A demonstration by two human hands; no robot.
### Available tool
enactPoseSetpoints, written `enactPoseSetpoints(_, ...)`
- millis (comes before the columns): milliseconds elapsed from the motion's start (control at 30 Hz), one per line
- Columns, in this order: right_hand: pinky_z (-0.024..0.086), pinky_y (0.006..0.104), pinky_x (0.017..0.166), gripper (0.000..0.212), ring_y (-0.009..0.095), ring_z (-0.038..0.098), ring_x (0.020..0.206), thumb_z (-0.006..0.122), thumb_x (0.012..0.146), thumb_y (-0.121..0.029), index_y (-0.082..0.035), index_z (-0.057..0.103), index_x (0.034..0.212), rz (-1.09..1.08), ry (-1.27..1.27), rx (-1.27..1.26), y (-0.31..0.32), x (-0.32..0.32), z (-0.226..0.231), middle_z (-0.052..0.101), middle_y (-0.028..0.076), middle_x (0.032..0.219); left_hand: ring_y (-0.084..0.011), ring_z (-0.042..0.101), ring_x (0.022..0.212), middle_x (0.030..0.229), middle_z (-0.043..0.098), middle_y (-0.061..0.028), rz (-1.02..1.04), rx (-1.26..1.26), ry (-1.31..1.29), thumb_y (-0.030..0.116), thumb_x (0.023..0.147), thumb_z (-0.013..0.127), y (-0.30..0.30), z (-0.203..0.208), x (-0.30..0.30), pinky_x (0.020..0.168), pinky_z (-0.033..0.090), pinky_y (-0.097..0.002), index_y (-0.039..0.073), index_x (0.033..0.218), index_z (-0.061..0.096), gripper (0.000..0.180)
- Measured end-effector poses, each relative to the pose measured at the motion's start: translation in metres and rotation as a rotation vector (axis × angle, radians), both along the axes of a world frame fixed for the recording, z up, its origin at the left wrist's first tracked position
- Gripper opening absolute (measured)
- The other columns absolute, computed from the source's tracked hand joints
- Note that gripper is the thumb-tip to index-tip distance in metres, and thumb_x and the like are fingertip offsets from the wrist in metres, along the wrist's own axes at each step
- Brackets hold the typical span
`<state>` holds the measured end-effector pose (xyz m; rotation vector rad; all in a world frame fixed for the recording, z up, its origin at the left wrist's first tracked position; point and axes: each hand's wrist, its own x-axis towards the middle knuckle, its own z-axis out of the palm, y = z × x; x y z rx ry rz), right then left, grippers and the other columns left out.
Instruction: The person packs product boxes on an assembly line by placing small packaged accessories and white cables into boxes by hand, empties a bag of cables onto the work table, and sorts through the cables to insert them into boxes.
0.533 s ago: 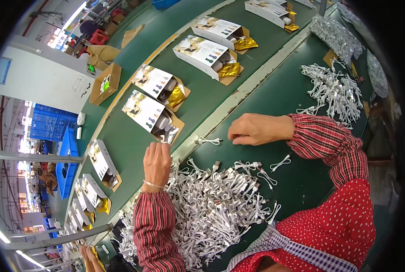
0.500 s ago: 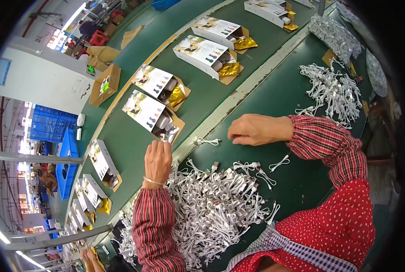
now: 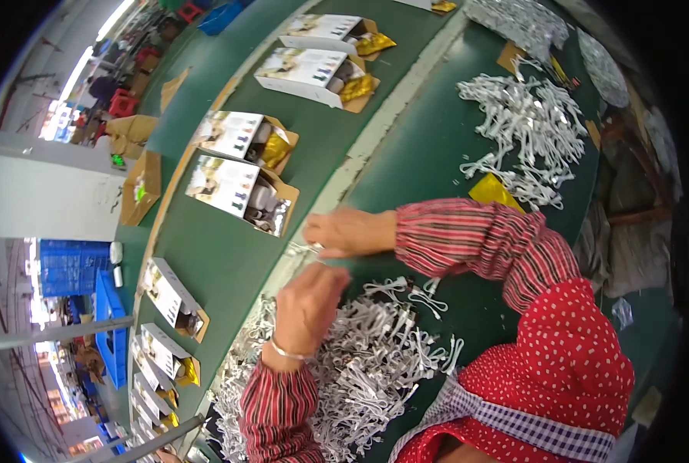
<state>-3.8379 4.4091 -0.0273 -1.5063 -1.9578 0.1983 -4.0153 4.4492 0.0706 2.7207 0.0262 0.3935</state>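
Note:
My right hand (image 3: 350,231) reaches left across the table to the pale rail, its fingers bent down and blurred. A bundled white USB cable (image 3: 306,247) shows at its fingertips; whether they grip it I cannot tell. Just below, my left hand (image 3: 306,309) hangs over the edge of a big heap of white cables (image 3: 360,363), with its fingertips smeared by motion and turned toward the right hand. Beyond the rail, the nearest open box (image 3: 229,185) is white with a printed top, and a silver packet (image 3: 276,218) sticks out of its end.
More open boxes (image 3: 302,73) with gold packets line the green belt (image 3: 229,255). A second cable pile (image 3: 525,131) lies at the right, with a gold packet (image 3: 495,191) beside my right sleeve. Clear bubble bags (image 3: 518,27) sit behind it. Metal bars (image 3: 51,334) cross at left.
My right hand has moved left to the cable by the rail. My left hand has come right, closer to it. A gold packet now shows beside my right sleeve. The view has shifted.

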Motion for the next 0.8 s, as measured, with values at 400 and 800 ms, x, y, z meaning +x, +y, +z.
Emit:
enactPoseSetpoints(400, 0.046, 0.041, 0.066, 0.028, 0.033, 0.058, 0.077, 0.07, 0.073, -0.026, -0.005, 0.055, 0.084, -0.098, 0.166, 0.064, 0.032, -0.051, -0.001, 0.057, 0.012, 0.083, -0.0309, 0.05, 0.104, 0.117, 0.048, -0.0152, -0.348, 0.212, 0.279, 0.01, 0.07, 0.062, -0.06, -0.013, -0.017, 0.082, 0.044, -0.0398, 0.009, 0.109, 0.057, 0.04)
enactPoseSetpoints(800, 0.045, 0.0413, 0.066, 0.027, 0.034, 0.058, 0.075, 0.07, 0.068, -0.021, -0.001, 0.057, 0.081, 0.07, 0.305, -0.069, 0.045, -0.071, 0.006, 0.057, 0.015, 0.076, -0.0317, 0.056, 0.079, 0.079, 0.057, -0.0123, -0.169, 0.312, 0.27, 0.017, 0.08, 0.057, -0.046, -0.005, -0.053, 0.066, 0.043, -0.0428, 0.004, 0.082, 0.054, 0.014)
